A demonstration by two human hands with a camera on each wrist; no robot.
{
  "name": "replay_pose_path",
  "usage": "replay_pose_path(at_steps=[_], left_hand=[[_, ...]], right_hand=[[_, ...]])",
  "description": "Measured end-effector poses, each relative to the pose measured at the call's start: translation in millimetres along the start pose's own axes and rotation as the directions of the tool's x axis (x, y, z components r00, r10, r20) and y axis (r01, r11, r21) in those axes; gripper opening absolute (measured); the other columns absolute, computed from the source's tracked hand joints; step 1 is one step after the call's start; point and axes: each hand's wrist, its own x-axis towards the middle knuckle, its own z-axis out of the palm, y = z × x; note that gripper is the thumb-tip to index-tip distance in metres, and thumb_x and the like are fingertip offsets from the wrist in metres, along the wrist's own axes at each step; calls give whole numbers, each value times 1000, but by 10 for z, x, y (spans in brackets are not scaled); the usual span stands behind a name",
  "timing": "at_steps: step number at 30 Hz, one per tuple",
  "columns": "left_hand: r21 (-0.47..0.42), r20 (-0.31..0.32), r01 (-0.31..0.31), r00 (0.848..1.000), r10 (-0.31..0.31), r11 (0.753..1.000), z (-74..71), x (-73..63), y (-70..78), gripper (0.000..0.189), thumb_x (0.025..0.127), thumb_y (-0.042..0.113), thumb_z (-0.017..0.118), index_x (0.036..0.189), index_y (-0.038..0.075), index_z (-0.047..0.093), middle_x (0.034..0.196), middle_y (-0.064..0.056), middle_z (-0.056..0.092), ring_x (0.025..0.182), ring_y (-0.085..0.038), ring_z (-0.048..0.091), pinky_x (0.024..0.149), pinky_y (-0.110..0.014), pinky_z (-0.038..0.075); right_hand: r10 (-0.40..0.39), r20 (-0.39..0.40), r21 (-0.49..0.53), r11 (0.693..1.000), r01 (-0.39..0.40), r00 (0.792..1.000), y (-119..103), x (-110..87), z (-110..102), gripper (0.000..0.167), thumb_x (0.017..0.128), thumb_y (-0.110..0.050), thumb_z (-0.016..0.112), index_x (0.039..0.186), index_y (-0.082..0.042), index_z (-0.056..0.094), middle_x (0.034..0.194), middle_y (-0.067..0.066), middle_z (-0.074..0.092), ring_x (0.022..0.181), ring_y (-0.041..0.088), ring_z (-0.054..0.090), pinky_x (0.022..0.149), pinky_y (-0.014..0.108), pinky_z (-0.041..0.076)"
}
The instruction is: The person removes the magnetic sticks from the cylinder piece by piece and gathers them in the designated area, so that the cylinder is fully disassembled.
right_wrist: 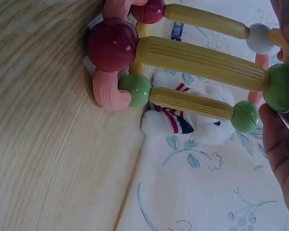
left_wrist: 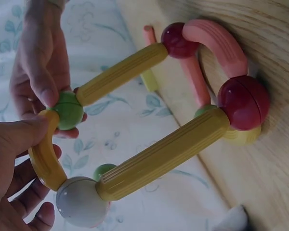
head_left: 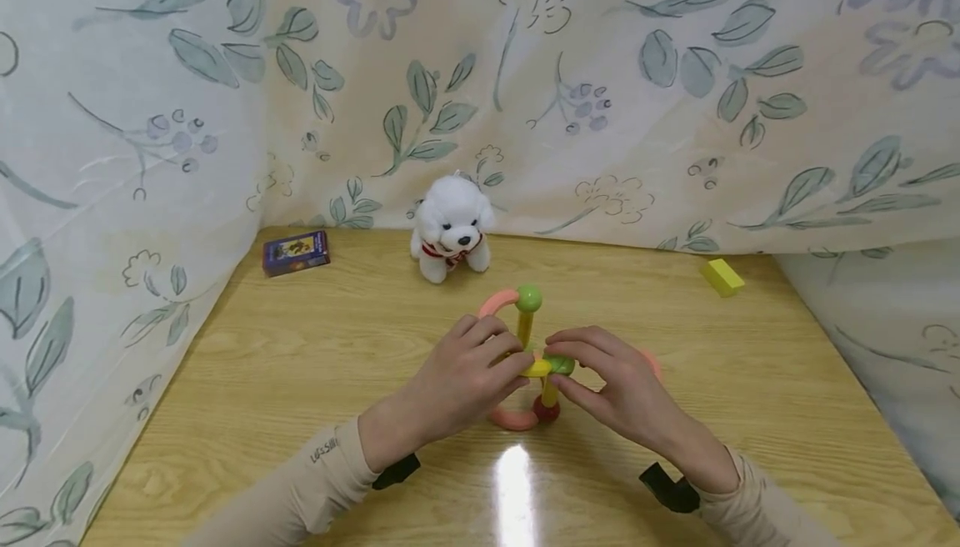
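A toy frame (head_left: 528,359) made of sticks and balls stands on the wooden table (head_left: 300,380), in front of the white toy dog (head_left: 451,228). It has ribbed yellow sticks (left_wrist: 166,154), pink curved pieces (left_wrist: 216,43) and round balls at the joints. Two dark red balls (left_wrist: 243,102) sit at the bottom, touching the table. A green ball (head_left: 528,298) is at the very top, with a pink curve going down from it. The left hand (head_left: 465,380) holds the frame from one side. Its thumb and fingers (left_wrist: 24,137) curl round a short yellow curved piece (left_wrist: 44,159), and a white ball (left_wrist: 79,202) sits at the end of that piece. The right hand (head_left: 618,384) holds the frame from the other side. Its fingertips (left_wrist: 45,91) pinch another green ball (left_wrist: 68,109) that joins the yellow curve to a yellow stick. The two hands are very close, almost touching over the frame. To the left of the dog lies a small dark blue box (head_left: 296,252). Far to the right of the dog lies a yellow block (head_left: 722,277). A cloth with leaves and flowers (head_left: 600,88) hangs behind the dog.
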Motion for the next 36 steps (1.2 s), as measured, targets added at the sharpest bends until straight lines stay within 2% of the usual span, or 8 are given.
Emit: replay_pose_path(at_steps=[4, 9, 18, 23, 27, 31, 36], left_hand=[[12, 12, -11, 1000, 10, 1000, -1, 10, 6, 21, 82, 30, 79, 97, 19, 69, 94, 7, 68, 91, -13, 59, 73, -26, 43], [3, -1, -10, 1000, 10, 1000, 8, 15, 2, 17, 84, 27, 77, 96, 18, 69, 93, 6, 69, 90, -12, 59, 72, -25, 42], [-8, -27, -16, 1000, 16, 1000, 23, 6, -18, 13, 83, 23, 76, 93, 17, 69, 90, 6, 68, 89, -12, 60, 70, -25, 43], [26, -37, -31, 999, 32, 999, 9, -4, -38, 9, 84, 21, 75, 91, 18, 69, 90, 5, 66, 87, -12, 60, 70, -25, 43], [102, 12, -93, 996, 92, 990, -1, -19, -48, 6, 88, 20, 71, 94, 21, 71, 94, 6, 66, 91, -13, 60, 75, -27, 44], [183, 94, -173, 983, 158, 968, -7, -51, -54, 9, 90, 19, 67, 96, 23, 72, 98, 10, 68, 96, -13, 57, 83, -30, 44], [214, 155, -228, 968, 198, 950, -22, -71, -48, 8, 93, 16, 64, 93, 22, 68, 97, 13, 67, 98, -13, 53, 89, -33, 42]], right_hand=[[0, -13, -9, 1000, 0, 1000, -9, 10, 12, 27, 95, -34, 61, 108, -12, 70, 113, 4, 66, 96, 12, 64, 82, 13, 49], [-2, -22, 0, 1000, 2, 1000, -22, 21, 30, 30, 97, -36, 54, 104, -11, 69, 110, 4, 65, 94, 13, 63, 80, 13, 49], [3, -17, 15, 1000, -3, 1000, -12, 36, 32, 17, 94, -24, 58, 100, -10, 66, 108, 4, 63, 95, 13, 60, 82, 13, 47], [5, -32, 6, 1000, -5, 999, 7, 24, 20, 19, 95, -27, 56, 99, -12, 66, 107, 3, 64, 93, 12, 61, 81, 12, 47], [4, -27, -5, 1000, -4, 1000, 11, 18, 20, 24, 97, -32, 53, 100, -12, 67, 109, 3, 64, 94, 12, 62, 81, 13, 48], [8, -28, 6, 1000, -8, 1000, 10, 16, 20, 27, 98, -34, 51, 101, -11, 67, 109, 4, 64, 93, 12, 62, 81, 12, 47], [7, -26, 10, 1000, -7, 1000, 12, 15, 27, 27, 98, -33, 52, 102, -11, 66, 109, 4, 63, 92, 12, 62, 81, 13, 47]])
